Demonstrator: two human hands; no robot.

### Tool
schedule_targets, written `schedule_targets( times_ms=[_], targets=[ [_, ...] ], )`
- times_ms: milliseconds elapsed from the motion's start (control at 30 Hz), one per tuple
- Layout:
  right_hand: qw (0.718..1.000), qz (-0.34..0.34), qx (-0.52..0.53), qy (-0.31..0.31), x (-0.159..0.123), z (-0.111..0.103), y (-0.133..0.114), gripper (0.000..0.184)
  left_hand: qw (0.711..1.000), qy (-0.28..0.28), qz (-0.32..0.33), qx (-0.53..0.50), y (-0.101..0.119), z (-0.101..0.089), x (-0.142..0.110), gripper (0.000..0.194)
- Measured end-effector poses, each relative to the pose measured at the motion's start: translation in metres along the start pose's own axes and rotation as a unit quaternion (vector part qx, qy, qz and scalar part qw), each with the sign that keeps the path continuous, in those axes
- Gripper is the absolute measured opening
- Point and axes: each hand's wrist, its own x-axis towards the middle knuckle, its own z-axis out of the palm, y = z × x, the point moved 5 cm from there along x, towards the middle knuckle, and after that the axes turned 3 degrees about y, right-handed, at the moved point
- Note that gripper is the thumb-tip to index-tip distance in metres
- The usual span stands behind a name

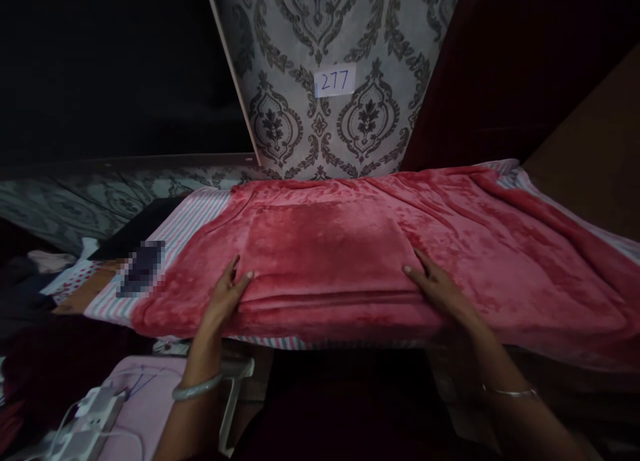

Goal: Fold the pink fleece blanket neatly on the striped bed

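Note:
A folded piece of red plush fabric (330, 247), squared into a neat rectangle with layered folds along its front edge, lies on a larger red plush blanket (520, 274). At the folded fabric's left edge is my left hand (227, 294), thumb and fingers apart. Mirroring it at the right edge, my right hand (435, 284) has its thumb spread from the fingers. Both hands touch or nearly touch the sides of the fabric; neither visibly grips it. The undersides of the fingers are hidden.
A striped cloth (193, 214) shows beneath the blanket. To its left lies a blurred dark object (143, 269). A power strip (95, 414) with cables sits on a pink stool (150, 381) at lower left. Behind stand a patterned wall (320, 134), a dark screen (125, 67) and a dark red panel (500, 67).

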Motion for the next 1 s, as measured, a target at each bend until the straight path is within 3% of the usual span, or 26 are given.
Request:
schedule_targets(
  times_ms=[67, 133, 233, 333, 400, 467, 567, 667, 767, 833, 900, 1000],
  targets=[
    [0.996, -0.046, -0.057, 0.059, -0.004, -0.005, -0.013, 0.062, 0.995, 0.044, 0.050, 0.080, 0.023, -0.007, -0.007, 0.073],
    [0.980, -0.128, -0.120, 0.091, -0.011, -0.001, -0.040, 0.062, 0.972, 0.062, 0.158, 0.165, 0.060, -0.002, -0.019, 0.069],
    [0.946, -0.256, -0.198, 0.008, -0.023, 0.030, -0.084, 0.061, 0.918, -0.033, 0.313, 0.239, 0.109, 0.034, -0.043, 0.063],
    [0.923, -0.296, -0.235, -0.075, -0.032, 0.057, -0.098, 0.060, 0.881, -0.125, 0.356, 0.284, 0.121, 0.069, -0.060, 0.060],
    [0.924, -0.292, -0.237, -0.076, -0.032, 0.060, -0.089, 0.061, 0.879, -0.150, 0.344, 0.295, 0.111, 0.077, -0.063, 0.058],
    [0.928, -0.284, -0.234, -0.052, -0.031, 0.054, -0.075, 0.061, 0.884, -0.146, 0.328, 0.300, 0.095, 0.072, -0.061, 0.060],
    [0.934, -0.279, -0.222, -0.002, -0.030, 0.036, -0.053, 0.056, 0.899, -0.091, 0.297, 0.308, 0.072, 0.046, -0.055, 0.065],
    [0.942, -0.270, -0.192, 0.047, -0.033, 0.021, -0.037, 0.052, 0.926, -0.001, 0.242, 0.290, 0.051, 0.014, -0.052, 0.064],
    [0.957, -0.221, -0.164, 0.086, -0.037, 0.010, -0.023, 0.049, 0.964, 0.092, 0.159, 0.193, 0.031, -0.012, -0.053, 0.060],
    [0.970, -0.171, -0.143, 0.101, -0.038, 0.004, -0.014, 0.050, 0.984, 0.120, 0.081, 0.106, 0.017, -0.022, -0.054, 0.056],
    [0.981, -0.121, -0.117, 0.099, -0.039, -0.002, -0.007, 0.054, 0.994, 0.109, 0.010, 0.023, 0.008, -0.024, -0.054, 0.052],
    [0.993, -0.052, -0.069, 0.087, -0.040, -0.010, 0.000, 0.053, 0.992, 0.069, -0.044, -0.095, 0.005, -0.022, -0.055, 0.050]
  ],
)
